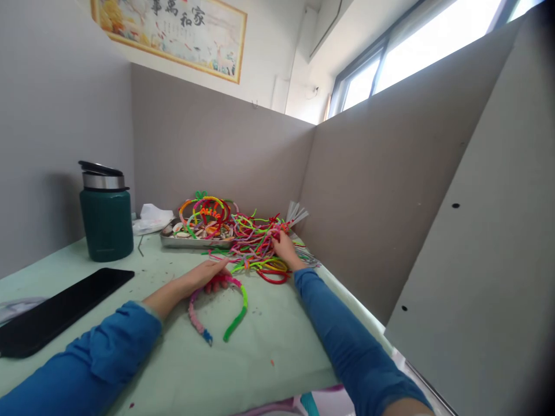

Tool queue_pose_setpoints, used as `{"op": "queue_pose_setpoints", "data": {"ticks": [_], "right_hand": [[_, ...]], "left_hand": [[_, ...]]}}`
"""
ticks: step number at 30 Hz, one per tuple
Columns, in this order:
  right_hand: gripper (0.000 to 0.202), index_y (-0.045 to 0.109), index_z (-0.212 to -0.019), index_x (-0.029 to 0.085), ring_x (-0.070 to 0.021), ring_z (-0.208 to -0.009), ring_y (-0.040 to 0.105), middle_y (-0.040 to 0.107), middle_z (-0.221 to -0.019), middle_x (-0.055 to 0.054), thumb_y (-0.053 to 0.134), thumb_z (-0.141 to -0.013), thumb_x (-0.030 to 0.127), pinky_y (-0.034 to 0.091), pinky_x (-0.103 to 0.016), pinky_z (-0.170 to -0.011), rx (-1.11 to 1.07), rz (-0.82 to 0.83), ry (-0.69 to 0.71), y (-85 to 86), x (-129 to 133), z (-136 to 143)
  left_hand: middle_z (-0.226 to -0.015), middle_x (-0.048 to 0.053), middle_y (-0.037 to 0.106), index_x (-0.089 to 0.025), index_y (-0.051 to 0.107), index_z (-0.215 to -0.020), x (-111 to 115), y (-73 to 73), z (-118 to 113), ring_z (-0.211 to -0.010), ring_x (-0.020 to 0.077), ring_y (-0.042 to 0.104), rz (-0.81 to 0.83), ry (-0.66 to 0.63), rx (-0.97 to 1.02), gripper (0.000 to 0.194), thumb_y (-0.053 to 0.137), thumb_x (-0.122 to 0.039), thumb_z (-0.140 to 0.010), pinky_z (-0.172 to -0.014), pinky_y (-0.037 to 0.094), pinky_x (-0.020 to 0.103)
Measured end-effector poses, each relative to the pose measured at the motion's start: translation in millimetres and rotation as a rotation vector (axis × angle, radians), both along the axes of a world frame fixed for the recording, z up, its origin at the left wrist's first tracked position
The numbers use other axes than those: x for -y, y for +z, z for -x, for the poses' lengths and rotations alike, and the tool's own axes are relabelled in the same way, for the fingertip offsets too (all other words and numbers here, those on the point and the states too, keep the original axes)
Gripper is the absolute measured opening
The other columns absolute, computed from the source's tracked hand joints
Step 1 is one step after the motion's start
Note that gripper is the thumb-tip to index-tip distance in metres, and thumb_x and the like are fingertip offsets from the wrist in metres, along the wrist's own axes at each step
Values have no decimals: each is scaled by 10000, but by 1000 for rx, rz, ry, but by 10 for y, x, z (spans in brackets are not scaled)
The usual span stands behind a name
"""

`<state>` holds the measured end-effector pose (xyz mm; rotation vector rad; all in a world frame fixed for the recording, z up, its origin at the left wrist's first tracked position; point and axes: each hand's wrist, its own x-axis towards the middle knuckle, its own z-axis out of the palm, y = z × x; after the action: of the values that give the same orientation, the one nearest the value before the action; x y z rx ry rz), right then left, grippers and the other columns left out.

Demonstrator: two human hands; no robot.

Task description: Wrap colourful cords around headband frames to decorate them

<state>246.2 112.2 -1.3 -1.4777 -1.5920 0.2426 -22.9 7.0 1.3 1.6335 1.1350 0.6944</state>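
A headband (pixel 241 312) wrapped in fuzzy pipe cleaners, pink, green and blue along its length, rests on the table with its two ends toward me. My left hand (pixel 210 276) is closed around the top of its arch. Beyond it lies a tangled heap of colourful pipe cleaners (pixel 255 238). My right hand (pixel 284 247) reaches into the right side of this heap, fingers curled on pipe cleaners there; which strands they pinch is too small to make out.
A metal tray (pixel 195 242) with finished-looking headbands (pixel 206 211) and small pieces stands at the back. To the left are a green bottle (pixel 106 222), white tissue (pixel 154 218) and a black phone-like slab (pixel 65 309). Grey partitions (pixel 225 138) enclose the table (pixel 269 346). Clear strips (pixel 297 212) lie behind the heap.
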Motion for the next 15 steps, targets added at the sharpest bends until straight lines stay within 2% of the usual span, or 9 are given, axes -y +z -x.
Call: {"op": "queue_pose_setpoints", "data": {"ticks": [3, 6, 10, 15], "right_hand": [[421, 417, -1245, 179, -211, -819, 588, 638, -909, -106, 456, -828, 228, 410, -311, -721, 426, 0, -78, -144, 173, 168], [501, 335, -1317, 148, -237, -936, 543, 598, -1027, -147, 435, -832, 229, 382, -336, -783, 631, -24, -98, -233, 300, 266], [450, 412, -1269, 138, -259, -1054, 446, 528, -1135, -174, 416, -829, 229, 343, -375, -851, 725, -40, -124, -252, 353, 290], [472, 406, -1279, 133, -233, -1048, 452, 531, -1134, -146, 432, -818, 232, 346, -343, -859, 655, -15, -65, -250, 292, 201]], "left_hand": [[-638, 66, 633, -98, 649, -775, 17, 19, -10, -437, 99, 459, -6, -4, -15, 707, 393, -747, -658, -401, 328, 225], [-622, 55, 622, -104, 650, -746, 7, 7, -6, -424, 91, 443, -26, -18, -35, 684, 395, -734, -670, -399, 320, 222], [-638, 56, 630, -112, 650, -771, -4, -6, -3, -432, 92, 448, -37, -9, -47, 670, 406, -727, -670, -401, 322, 219], [-621, 48, 617, -110, 645, -771, -3, -4, -9, -426, 88, 439, -46, -15, -66, 664, 424, -726, -660, -401, 332, 217]]}}
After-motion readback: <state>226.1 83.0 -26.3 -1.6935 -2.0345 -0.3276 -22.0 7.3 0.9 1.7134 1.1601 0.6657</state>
